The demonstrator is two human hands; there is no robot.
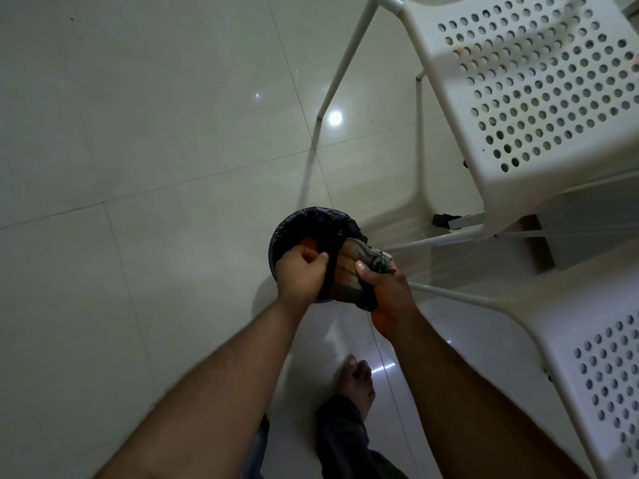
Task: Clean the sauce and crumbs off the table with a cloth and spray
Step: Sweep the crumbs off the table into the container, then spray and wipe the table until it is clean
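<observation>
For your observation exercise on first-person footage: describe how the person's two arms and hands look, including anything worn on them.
Both forearms are bare to the bottom of the frame, with no sleeves in view. The left hand and right hand wear no gloves, and no watch, bracelet or ring is visible. Dim lighting hides finer detail.

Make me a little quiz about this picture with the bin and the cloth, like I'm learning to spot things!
1. True or false: the right hand grips the stained cloth.
2. Where is the cloth held? A) on a chair seat B) at the rim of the black-lined bin C) flat on the floor
3. Fill in: the left hand has its fingers ____ over the bin.

Key: 1 true. 2 B. 3 curled. Whether the left hand pinches the cloth or the bin liner cannot be told. Two white chairs with holes in their seats stand on the right.
</observation>
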